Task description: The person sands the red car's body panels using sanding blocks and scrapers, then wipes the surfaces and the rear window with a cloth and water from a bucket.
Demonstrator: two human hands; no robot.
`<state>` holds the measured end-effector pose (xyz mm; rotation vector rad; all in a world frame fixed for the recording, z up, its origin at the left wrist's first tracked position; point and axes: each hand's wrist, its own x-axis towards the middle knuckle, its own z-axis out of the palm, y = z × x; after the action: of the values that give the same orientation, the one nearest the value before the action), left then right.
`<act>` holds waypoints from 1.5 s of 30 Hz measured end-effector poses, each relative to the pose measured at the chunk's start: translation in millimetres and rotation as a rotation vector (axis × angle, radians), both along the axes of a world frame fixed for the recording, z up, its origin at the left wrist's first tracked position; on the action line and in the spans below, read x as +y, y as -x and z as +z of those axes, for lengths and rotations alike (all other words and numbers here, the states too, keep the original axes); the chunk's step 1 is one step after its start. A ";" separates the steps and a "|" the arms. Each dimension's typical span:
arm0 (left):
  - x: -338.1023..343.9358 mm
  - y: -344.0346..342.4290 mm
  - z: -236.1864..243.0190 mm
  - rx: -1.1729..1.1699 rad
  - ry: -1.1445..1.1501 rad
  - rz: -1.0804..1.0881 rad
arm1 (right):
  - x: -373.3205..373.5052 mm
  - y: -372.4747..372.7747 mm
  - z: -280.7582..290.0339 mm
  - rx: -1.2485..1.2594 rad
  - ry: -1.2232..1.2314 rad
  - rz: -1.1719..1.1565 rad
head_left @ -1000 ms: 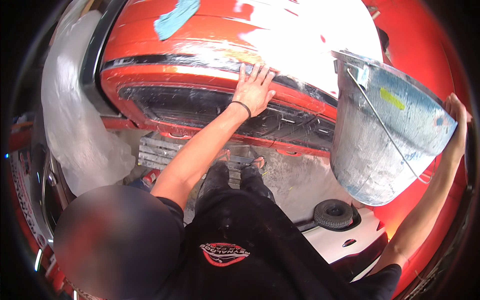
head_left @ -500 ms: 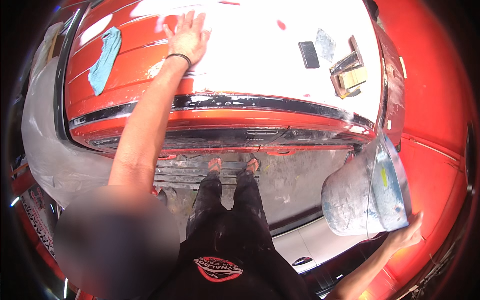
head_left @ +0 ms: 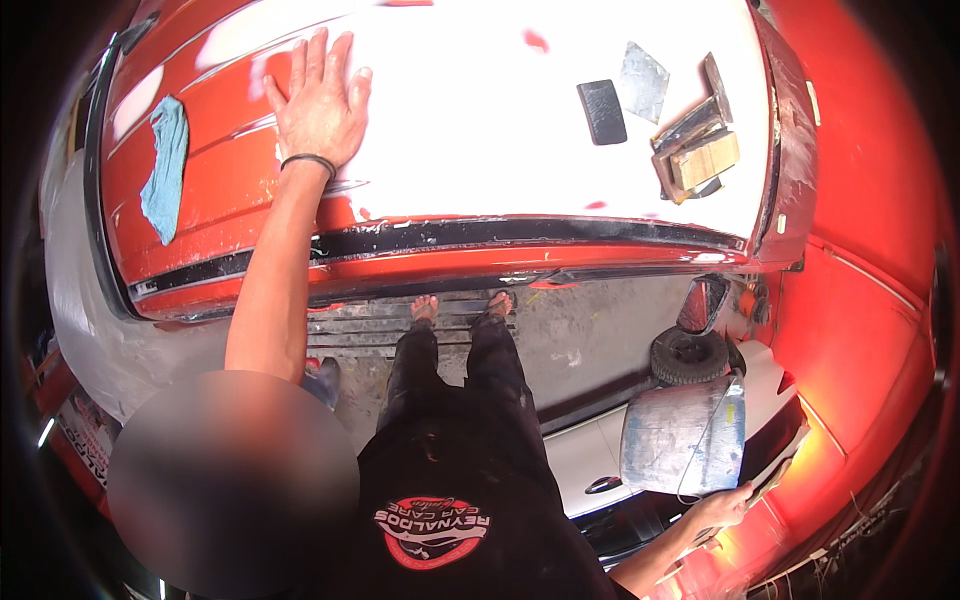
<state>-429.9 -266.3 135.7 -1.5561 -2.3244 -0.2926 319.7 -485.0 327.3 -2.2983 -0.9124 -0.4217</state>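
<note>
My left hand [head_left: 322, 115] lies flat with fingers spread on the car roof [head_left: 230, 215], where red paint meets a bright white area. A dark band circles its wrist. To its left rests a crumpled light-blue cloth [head_left: 166, 170]. At the lower right, my right hand [head_left: 725, 503] is closed at the lower edge of a smeared grey-blue bucket [head_left: 680, 435], which is tilted on its side with its wire handle loose. The bucket's inside is turned out of sight. Beside that hand runs a thin pale strip I cannot make out.
On the roof's right lie a black block [head_left: 601, 112], a grey sheet [head_left: 644, 82] and a pile of sanding blocks [head_left: 704, 160]. A tyre [head_left: 690, 357] and a white car [head_left: 590, 455] are behind me. My feet stand on slatted planks [head_left: 375, 325]. Plastic sheeting [head_left: 90, 290] hangs left.
The bucket and my right hand have moved down and left, and the bucket's opening has turned from view. My view has shifted; my left hand stays spread on the roof. A tyre now shows.
</note>
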 end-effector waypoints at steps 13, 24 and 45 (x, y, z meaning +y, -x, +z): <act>-0.2 -3.9 7.0 0.021 0.034 0.021 | 7.7 19.7 -8.1 0.056 -0.022 0.083; -0.5 -0.5 3.9 0.029 0.030 0.019 | 54.9 31.0 64.0 0.175 -0.147 0.791; -1.7 13.8 -7.9 0.077 0.001 -0.013 | 171.1 204.6 176.7 0.078 0.197 1.477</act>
<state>-443.7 -268.1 127.8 -1.5552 -2.2567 -0.2305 115.1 -313.9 503.9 -1.1872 -2.2697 0.4141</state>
